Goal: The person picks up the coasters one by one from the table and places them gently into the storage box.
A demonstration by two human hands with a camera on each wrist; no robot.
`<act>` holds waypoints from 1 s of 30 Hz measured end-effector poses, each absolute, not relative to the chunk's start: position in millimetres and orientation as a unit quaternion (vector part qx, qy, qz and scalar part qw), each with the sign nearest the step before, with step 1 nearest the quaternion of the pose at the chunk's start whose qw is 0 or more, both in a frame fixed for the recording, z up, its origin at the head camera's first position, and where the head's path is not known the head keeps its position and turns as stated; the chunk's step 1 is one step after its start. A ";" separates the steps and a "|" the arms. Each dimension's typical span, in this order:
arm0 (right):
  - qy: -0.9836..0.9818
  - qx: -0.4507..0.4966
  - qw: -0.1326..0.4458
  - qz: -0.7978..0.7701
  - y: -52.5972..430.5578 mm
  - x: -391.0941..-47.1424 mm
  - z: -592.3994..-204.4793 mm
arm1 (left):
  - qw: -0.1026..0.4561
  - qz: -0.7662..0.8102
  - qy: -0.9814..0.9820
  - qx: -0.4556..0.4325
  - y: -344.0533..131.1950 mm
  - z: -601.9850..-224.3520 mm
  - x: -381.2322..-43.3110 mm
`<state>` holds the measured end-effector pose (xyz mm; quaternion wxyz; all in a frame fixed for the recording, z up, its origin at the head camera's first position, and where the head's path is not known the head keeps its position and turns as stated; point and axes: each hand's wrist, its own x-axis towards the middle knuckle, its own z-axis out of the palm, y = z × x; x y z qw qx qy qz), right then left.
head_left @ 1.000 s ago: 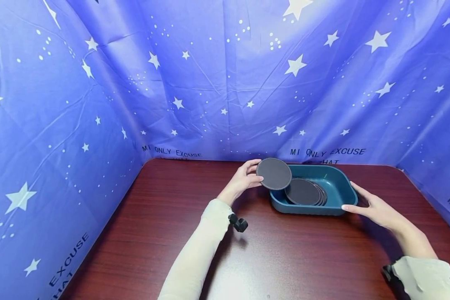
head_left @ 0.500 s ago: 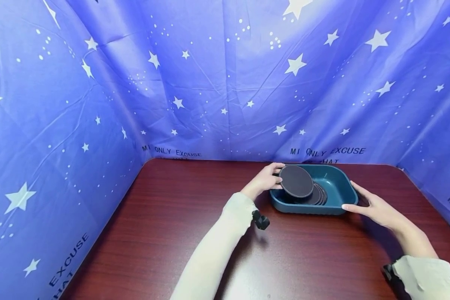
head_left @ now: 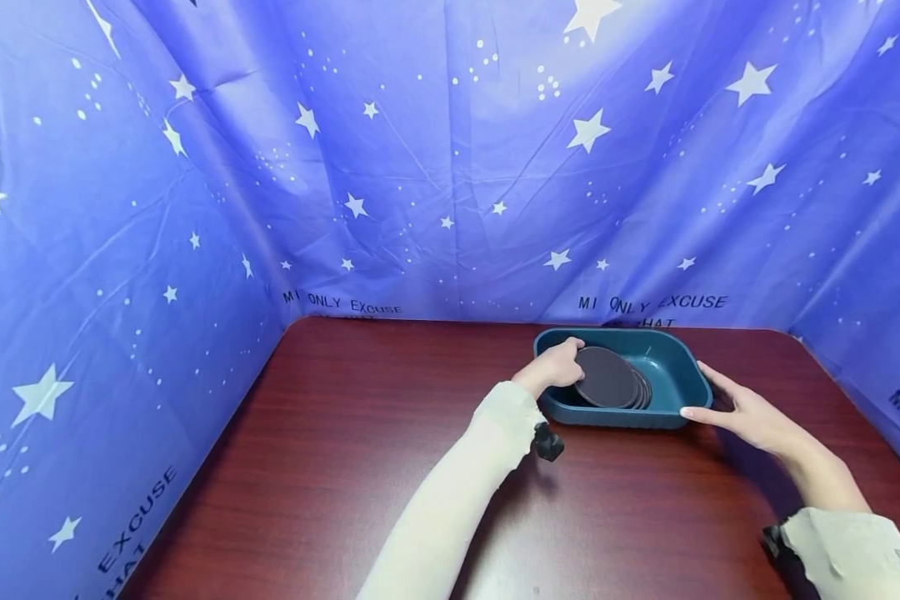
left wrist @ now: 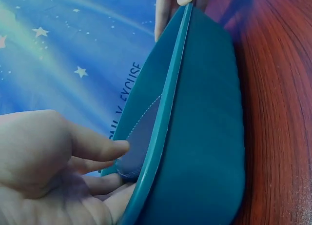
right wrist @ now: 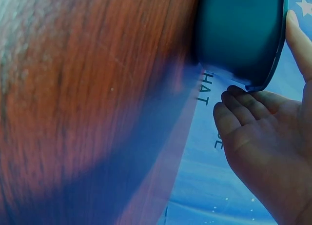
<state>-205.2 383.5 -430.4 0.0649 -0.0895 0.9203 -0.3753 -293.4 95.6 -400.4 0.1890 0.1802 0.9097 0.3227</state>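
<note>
A round dark coaster (head_left: 606, 377) with a stitched edge lies over several like coasters (head_left: 643, 390), fanned out to the right in a teal plastic bin (head_left: 671, 379). My left hand (head_left: 558, 365) reaches over the bin's left end and pinches the top coaster's left edge. In the left wrist view, the thumb is at the coaster's face, with fingers below, partly hidden by the bin's rim. My right hand (head_left: 746, 417) holds the bin's right end, its thumb on the near rim; in the right wrist view its fingers (right wrist: 243, 105) lie at the end wall.
The bin stands on a dark red wooden table (head_left: 330, 467), near its back edge. A blue curtain (head_left: 420, 167) with white stars hangs behind the table and along both sides. A black wrist device (head_left: 547, 442) sits at the left cuff.
My left hand has carried a coaster rightward and down into the bin, from over its left rim onto the other coasters. My right hand has stayed at the bin's right end.
</note>
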 end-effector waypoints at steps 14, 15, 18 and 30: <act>0.922 -0.087 0.064 -0.371 383.3 -206.0 -429.4 | 0.188 0.421 0.868 0.185 83.1 -389.7 -292.7; 0.923 -0.088 0.064 -0.369 383.9 -206.2 -429.7 | 0.184 0.432 0.862 0.192 80.3 -389.1 -293.7; 0.923 -0.087 0.066 -0.369 385.1 -206.3 -431.0 | 0.171 0.451 0.852 0.202 72.3 -387.8 -295.6; 0.929 -0.085 0.050 -0.356 388.5 -205.9 -435.0 | 0.135 0.545 0.791 0.245 35.2 -387.8 -301.2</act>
